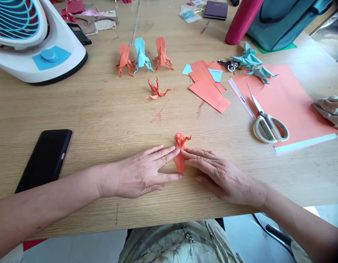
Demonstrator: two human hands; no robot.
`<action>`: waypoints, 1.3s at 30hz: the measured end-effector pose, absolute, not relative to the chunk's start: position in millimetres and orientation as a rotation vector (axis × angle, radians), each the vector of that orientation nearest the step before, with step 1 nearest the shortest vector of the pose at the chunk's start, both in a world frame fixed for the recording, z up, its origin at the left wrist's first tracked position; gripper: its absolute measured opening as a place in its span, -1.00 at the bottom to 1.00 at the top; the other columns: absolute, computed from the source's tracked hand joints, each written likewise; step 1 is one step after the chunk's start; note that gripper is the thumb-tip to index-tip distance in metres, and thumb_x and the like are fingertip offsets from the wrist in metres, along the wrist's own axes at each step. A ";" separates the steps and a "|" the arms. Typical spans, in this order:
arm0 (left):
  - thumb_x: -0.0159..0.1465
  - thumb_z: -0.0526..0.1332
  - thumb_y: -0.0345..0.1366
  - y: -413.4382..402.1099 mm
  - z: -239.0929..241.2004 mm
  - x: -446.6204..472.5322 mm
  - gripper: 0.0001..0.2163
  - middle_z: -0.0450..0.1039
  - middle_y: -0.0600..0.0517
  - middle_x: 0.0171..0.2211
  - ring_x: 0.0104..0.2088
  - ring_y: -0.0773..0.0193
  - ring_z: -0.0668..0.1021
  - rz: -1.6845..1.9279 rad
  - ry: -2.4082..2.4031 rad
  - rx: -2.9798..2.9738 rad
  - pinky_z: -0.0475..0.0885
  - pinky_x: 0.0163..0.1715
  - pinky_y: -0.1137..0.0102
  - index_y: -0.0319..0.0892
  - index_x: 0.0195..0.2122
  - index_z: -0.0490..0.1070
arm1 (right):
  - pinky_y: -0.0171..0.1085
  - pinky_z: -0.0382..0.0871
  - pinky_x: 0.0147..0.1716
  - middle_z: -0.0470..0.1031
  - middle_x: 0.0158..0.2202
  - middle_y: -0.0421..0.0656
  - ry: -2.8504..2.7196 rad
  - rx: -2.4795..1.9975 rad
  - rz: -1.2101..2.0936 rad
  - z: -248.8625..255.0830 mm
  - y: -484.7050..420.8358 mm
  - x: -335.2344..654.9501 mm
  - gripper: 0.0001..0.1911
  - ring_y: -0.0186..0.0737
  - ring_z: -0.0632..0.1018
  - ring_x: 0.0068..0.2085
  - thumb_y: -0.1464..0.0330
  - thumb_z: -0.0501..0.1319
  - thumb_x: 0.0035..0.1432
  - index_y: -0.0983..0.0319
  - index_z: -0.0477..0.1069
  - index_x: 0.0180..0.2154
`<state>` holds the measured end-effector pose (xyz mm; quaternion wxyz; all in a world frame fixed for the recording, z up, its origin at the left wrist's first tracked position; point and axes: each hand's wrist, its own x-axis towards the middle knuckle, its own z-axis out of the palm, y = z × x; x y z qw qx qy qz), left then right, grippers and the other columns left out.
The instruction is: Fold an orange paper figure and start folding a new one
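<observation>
An orange folded-paper figure (180, 160) lies on the table in front of me, with narrow curled strips at its far end and a point towards me. From the left, my left hand (143, 171) reaches in with fingers stretched and spread, fingertips touching the paper's left side and near tip. My right hand (222, 173) rests on the other side, fingers extended, their tips on the paper's right edge. Neither hand grips it. Beyond, an orange folded figure (157, 91) with thin limbs lies in front of a blue standing figure (140, 53) and two orange ones.
Scissors (270, 126) lie on orange paper sheets (289, 95) at right, near cut scraps (208, 93) and teal folded figures (248, 56). A phone (45, 157) and a fan (56, 47) occupy the left. A red bottle (242, 22) and teal bag (284, 25) stand behind.
</observation>
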<state>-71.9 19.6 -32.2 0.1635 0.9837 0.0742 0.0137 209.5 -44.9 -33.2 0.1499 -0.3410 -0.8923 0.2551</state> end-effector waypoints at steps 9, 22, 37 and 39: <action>0.31 0.26 -0.13 10.8 -45.0 -72.6 -0.39 -0.07 -0.37 0.41 0.40 -0.20 0.10 0.129 0.306 2.837 0.14 0.31 -0.04 -0.20 0.34 0.18 | 0.12 0.20 0.28 0.10 0.39 0.11 -2.674 -0.930 0.560 -47.1 -49.7 206.8 -0.47 0.05 0.09 0.42 0.51 0.06 0.34 0.28 0.21 0.31; 0.35 0.19 -0.35 14.1 -39.8 -72.4 -0.63 0.01 -0.29 0.40 0.40 -0.08 0.13 0.196 0.287 2.766 0.20 0.29 -0.05 -0.16 0.19 0.34 | 0.07 0.27 0.24 0.20 0.36 0.08 -2.644 -0.859 0.637 -37.1 -40.3 212.4 -0.67 0.00 0.18 0.39 0.51 0.09 0.32 0.24 0.46 0.06; 0.35 0.16 -0.47 40.8 -52.8 -46.8 -0.86 0.64 -0.09 -0.16 -0.18 0.23 0.64 0.754 -0.031 3.275 0.58 -0.19 0.34 -0.22 -0.25 0.52 | -0.09 0.56 -0.18 0.52 0.07 0.15 -2.830 -0.617 -0.131 -33.8 -25.8 199.4 -0.80 0.06 0.57 0.05 0.52 0.07 0.38 0.38 0.46 -0.11; 0.35 0.17 -0.47 40.7 -53.3 -45.7 -0.87 0.64 -0.08 -0.17 -0.18 0.23 0.63 0.772 -0.005 3.270 0.58 -0.19 0.34 -0.23 -0.26 0.52 | -0.12 0.56 -0.21 0.55 0.04 0.14 -2.817 -0.634 -0.156 -35.2 -26.6 196.9 -0.79 0.05 0.58 0.02 0.53 0.06 0.38 0.38 0.47 -0.12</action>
